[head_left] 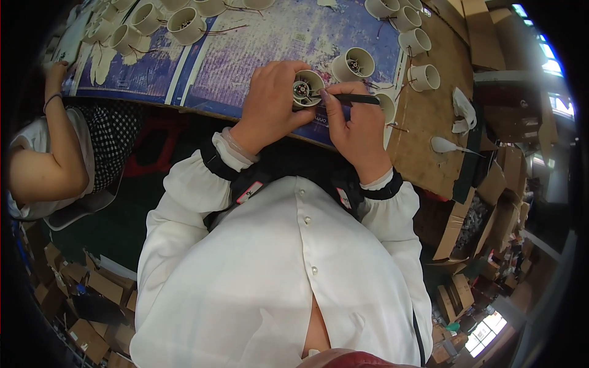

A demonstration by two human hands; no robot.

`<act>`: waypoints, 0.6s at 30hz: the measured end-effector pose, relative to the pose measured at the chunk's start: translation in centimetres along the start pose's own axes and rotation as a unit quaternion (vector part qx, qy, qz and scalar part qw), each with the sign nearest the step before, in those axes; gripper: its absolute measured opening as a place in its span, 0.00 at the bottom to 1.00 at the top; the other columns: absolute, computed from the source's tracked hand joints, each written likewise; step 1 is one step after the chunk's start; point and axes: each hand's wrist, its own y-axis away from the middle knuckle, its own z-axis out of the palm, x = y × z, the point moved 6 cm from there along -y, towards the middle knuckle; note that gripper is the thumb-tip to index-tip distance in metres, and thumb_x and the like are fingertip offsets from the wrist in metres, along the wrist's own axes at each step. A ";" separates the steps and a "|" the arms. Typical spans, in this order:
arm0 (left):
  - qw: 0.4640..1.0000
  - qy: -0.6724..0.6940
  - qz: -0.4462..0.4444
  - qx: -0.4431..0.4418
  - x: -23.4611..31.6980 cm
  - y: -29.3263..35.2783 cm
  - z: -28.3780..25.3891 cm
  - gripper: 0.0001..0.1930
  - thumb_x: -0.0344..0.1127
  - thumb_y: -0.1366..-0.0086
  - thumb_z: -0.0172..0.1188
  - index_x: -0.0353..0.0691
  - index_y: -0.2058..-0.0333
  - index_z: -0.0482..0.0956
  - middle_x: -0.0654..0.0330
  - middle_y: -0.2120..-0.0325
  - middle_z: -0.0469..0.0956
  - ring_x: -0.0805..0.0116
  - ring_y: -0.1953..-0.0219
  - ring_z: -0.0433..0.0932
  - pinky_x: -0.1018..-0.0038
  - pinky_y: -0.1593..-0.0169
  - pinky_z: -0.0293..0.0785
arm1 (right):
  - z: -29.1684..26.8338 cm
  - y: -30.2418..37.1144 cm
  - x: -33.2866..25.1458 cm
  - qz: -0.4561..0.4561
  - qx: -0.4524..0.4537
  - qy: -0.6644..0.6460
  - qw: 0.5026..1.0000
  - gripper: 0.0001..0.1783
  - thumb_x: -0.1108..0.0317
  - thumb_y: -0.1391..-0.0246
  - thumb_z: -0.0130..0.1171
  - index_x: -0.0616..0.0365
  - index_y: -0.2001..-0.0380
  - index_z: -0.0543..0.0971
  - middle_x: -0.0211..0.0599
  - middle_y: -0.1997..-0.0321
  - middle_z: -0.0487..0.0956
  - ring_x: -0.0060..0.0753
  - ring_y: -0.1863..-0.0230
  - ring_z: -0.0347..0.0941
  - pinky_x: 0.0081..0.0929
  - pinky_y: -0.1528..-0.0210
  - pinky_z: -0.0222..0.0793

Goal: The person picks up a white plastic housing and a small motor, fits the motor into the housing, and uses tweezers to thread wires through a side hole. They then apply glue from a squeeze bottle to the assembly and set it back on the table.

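My left hand (273, 101) is closed around a small off-white round cup (314, 78) at the table's near edge. Inside the cup sit a dark round part and wires, too small to make out. My right hand (359, 126) grips black tweezers (356, 98), their tip reaching into the cup's mouth from the right. Just beyond the tweezers stands another off-white cup (337, 69) with wired parts inside. A further cup (388, 109) is right beside my right hand, partly hidden by it, with thin wires trailing near it.
More wired cups (184, 27) stand at the far left, others (423, 78) at the right. Purple printed cardboard (245, 61) covers the table. A crumpled white piece (464, 110) and a white thin-tipped bulb (443, 145) lie right. Another person's arm (58, 147) is left; boxes (466, 221) right.
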 end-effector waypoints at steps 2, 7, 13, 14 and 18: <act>1.000 -0.002 0.000 0.004 0.0 0.0 0.0 0.35 0.34 0.61 0.73 0.40 0.51 0.69 0.56 0.59 0.75 0.53 0.53 0.72 0.61 0.50 0.65 | 0.1 -0.1 -0.2 -0.005 0.000 0.009 1.000 0.06 0.72 0.42 0.60 0.63 0.63 0.78 0.41 0.65 0.79 0.41 0.68 0.78 0.30 0.66 0.71; 1.000 0.003 0.000 0.001 -0.1 0.1 0.1 0.35 0.33 0.61 0.73 0.40 0.51 0.69 0.56 0.58 0.75 0.53 0.52 0.72 0.61 0.50 0.65 | 0.1 0.1 -0.2 0.007 -0.003 0.004 1.000 0.06 0.73 0.42 0.59 0.63 0.63 0.77 0.41 0.65 0.79 0.40 0.67 0.79 0.30 0.65 0.72; 1.000 -0.002 -0.004 0.000 0.0 0.1 0.0 0.35 0.34 0.61 0.73 0.40 0.51 0.69 0.55 0.58 0.75 0.53 0.52 0.72 0.61 0.50 0.65 | 0.0 0.4 -0.6 -0.026 0.017 0.009 0.999 0.06 0.73 0.43 0.59 0.63 0.63 0.77 0.41 0.65 0.79 0.40 0.67 0.79 0.30 0.65 0.72; 1.000 -0.002 -0.006 0.000 -0.1 0.1 0.0 0.35 0.34 0.61 0.73 0.40 0.51 0.69 0.55 0.58 0.75 0.53 0.52 0.72 0.61 0.50 0.65 | 0.0 0.4 -0.8 -0.038 0.021 0.009 0.999 0.05 0.74 0.43 0.59 0.63 0.63 0.77 0.41 0.65 0.79 0.40 0.67 0.79 0.30 0.65 0.73; 1.000 -0.007 -0.004 0.004 -0.2 0.2 0.0 0.35 0.34 0.61 0.73 0.40 0.51 0.69 0.55 0.58 0.75 0.53 0.52 0.73 0.61 0.49 0.65 | 0.2 0.2 -0.7 0.007 0.023 -0.014 1.000 0.05 0.75 0.47 0.61 0.61 0.67 0.77 0.41 0.67 0.77 0.47 0.67 0.76 0.36 0.65 0.71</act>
